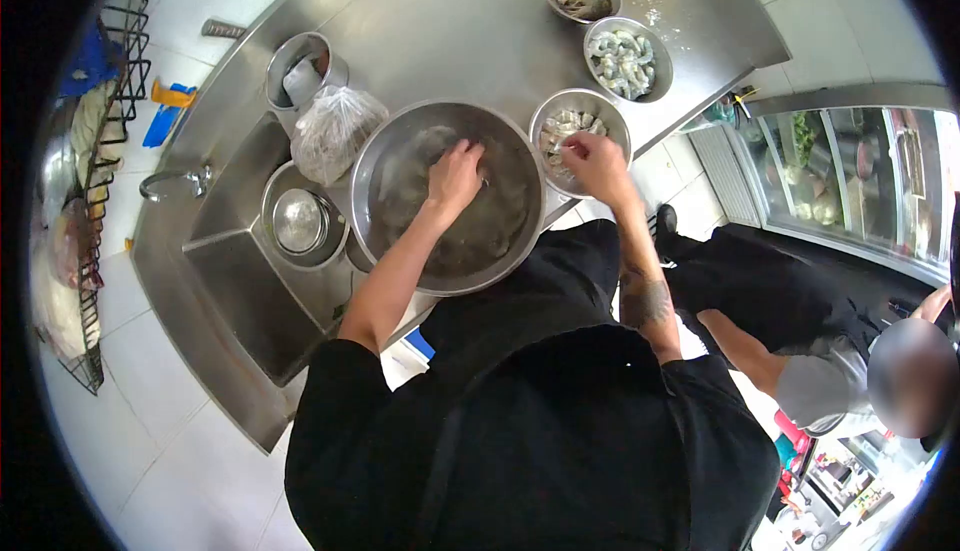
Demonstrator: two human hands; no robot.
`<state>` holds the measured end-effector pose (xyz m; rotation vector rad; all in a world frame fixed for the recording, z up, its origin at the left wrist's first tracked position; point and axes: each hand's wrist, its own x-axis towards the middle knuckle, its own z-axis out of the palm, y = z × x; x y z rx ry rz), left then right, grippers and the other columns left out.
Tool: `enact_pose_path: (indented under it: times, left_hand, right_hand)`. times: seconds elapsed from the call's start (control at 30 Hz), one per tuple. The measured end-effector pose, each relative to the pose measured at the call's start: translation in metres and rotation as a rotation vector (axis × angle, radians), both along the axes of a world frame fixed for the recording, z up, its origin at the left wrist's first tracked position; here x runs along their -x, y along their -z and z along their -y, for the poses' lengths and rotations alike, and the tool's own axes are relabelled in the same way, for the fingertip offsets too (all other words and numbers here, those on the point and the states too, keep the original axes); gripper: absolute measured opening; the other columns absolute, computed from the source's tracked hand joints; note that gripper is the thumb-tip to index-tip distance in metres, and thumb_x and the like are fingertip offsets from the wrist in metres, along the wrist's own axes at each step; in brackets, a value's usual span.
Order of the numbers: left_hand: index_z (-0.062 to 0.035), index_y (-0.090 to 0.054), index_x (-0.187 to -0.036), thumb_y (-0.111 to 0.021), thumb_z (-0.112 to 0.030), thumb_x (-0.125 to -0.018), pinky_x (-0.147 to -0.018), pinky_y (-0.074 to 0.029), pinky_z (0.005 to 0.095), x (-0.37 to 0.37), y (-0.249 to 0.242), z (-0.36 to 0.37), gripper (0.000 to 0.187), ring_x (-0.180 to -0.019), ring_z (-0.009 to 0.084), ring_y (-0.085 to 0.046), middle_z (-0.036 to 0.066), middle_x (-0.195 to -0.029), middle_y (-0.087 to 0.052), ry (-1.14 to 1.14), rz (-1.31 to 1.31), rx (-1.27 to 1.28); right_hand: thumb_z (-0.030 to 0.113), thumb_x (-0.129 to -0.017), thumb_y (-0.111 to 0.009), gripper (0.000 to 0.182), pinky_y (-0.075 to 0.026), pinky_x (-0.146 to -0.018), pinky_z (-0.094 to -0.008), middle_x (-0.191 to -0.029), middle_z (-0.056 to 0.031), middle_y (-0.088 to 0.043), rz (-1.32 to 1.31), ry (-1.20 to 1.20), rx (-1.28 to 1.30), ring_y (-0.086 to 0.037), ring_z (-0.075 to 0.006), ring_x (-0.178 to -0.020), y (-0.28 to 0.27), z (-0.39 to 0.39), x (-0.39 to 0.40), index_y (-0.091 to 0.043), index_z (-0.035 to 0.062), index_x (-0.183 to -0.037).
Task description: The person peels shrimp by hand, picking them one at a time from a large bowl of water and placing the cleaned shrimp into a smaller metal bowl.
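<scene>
My left hand (455,173) is down in the big bowl (380,156) of water, grip unclear. My right hand (592,161) pinches a shrimp (573,148) over the small bowl (610,111) just right.

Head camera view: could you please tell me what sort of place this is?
Most likely a commercial kitchen: a stainless steel counter with a built-in sink, metal bowls of shrimp, and a glass-fronted display fridge.

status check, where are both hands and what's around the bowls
Left hand down in the big basin, grip unclear. Right hand over the small bowl of shrimp, pinching one. Plastic bag crowds the basin's left rim.
</scene>
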<state>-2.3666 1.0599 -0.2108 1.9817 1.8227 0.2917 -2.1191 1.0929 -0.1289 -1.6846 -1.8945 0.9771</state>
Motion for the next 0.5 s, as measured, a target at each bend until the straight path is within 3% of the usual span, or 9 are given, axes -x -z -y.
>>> enact_pose_path:
  times: [0.13,0.2,0.23,0.3,0.37,0.4,0.43,0.5]
  left_hand:
    - [-0.0087,-0.068,-0.103,-0.07,-0.018,-0.08,-0.077,-0.054,0.0461,-0.001,-0.003,0.0,0.025,-0.091,0.0347,-0.065,0.012,-0.102,-0.066,0.004,0.112,-0.066]
    - [-0.0049,-0.071,-0.094,-0.071,-0.018,-0.08,-0.07,-0.052,0.0438,0.004,-0.002,0.001,0.02,-0.08,0.0359,-0.066,0.016,-0.09,-0.068,-0.083,0.441,-0.171]
    - [-0.0049,-0.071,-0.094,-0.071,-0.018,-0.08,-0.07,-0.052,0.0438,0.007,-0.007,0.001,0.02,-0.08,0.0359,-0.066,0.016,-0.09,-0.068,-0.067,0.443,-0.184]
    - [-0.0029,-0.071,-0.094,-0.072,-0.018,-0.08,-0.064,-0.05,0.0438,0.01,-0.023,0.008,0.021,-0.074,0.0376,-0.065,0.018,-0.084,-0.068,-0.187,0.457,-0.023]
    - [-0.0033,-0.071,-0.094,-0.072,-0.018,-0.081,-0.061,-0.049,0.0445,0.008,-0.028,0.018,0.02,-0.072,0.0388,-0.064,0.018,-0.081,-0.067,-0.213,0.411,0.006]
    - [-0.004,-0.071,-0.094,-0.071,-0.018,-0.081,-0.062,-0.049,0.0447,0.006,-0.016,0.026,0.019,-0.073,0.0386,-0.064,0.017,-0.081,-0.067,-0.221,0.399,-0.11]
    - [-0.0047,-0.071,-0.094,-0.07,-0.018,-0.082,-0.063,-0.05,0.045,0.006,-0.011,0.033,0.018,-0.074,0.0384,-0.064,0.017,-0.081,-0.067,-0.235,0.384,-0.226]
    - [-0.0061,-0.071,-0.096,-0.069,-0.017,-0.082,-0.065,-0.051,0.0455,0.003,-0.023,0.047,0.018,-0.076,0.0377,-0.065,0.016,-0.081,-0.066,-0.152,0.265,-0.211]
  right_hand:
    - [0.018,-0.082,-0.065,0.02,-0.054,-0.072,-0.0425,-0.08,-0.0202,-0.068,-0.006,-0.106,-0.067,-0.069,-0.0349,-0.077,-0.01,0.005,0.023,-0.069,0.0017,-0.092]
    - [0.02,-0.083,-0.063,0.021,-0.054,-0.071,-0.0449,-0.078,-0.021,-0.068,-0.027,-0.168,-0.077,-0.068,-0.0377,-0.075,-0.002,0.009,0.032,-0.069,0.0012,-0.09]
    - [0.023,-0.085,-0.063,0.024,-0.054,-0.071,-0.0449,-0.081,-0.0217,-0.068,0.034,-0.205,0.0,-0.068,-0.0375,-0.077,-0.002,0.012,0.037,-0.069,0.001,-0.091]
    - [0.027,-0.086,-0.063,0.028,-0.054,-0.072,-0.045,-0.088,-0.0214,-0.069,0.063,-0.249,0.074,-0.068,-0.0375,-0.079,0.02,0.02,0.051,-0.068,0.0009,-0.096]
    - [0.03,-0.089,-0.067,0.038,-0.054,-0.067,-0.0369,-0.081,-0.0151,-0.071,-0.087,-0.089,0.119,-0.069,-0.0229,-0.072,0.029,0.036,0.074,-0.065,-0.0038,-0.107]
    - [0.032,-0.093,-0.064,0.042,-0.054,-0.063,-0.032,-0.08,-0.0122,-0.069,-0.339,0.016,0.348,-0.066,-0.0169,-0.067,0.042,0.039,0.086,-0.062,-0.0067,-0.109]
    - [0.032,-0.093,-0.064,0.042,-0.054,-0.063,-0.032,-0.08,-0.0122,-0.069,-0.345,0.001,0.339,-0.066,-0.0169,-0.067,0.046,0.039,0.095,-0.062,-0.0067,-0.109]
    - [0.027,-0.094,-0.063,0.035,-0.05,-0.058,-0.0273,-0.077,-0.0082,-0.066,-0.821,0.276,0.708,-0.061,-0.0128,-0.062,0.051,0.041,0.111,-0.064,-0.0064,-0.104]
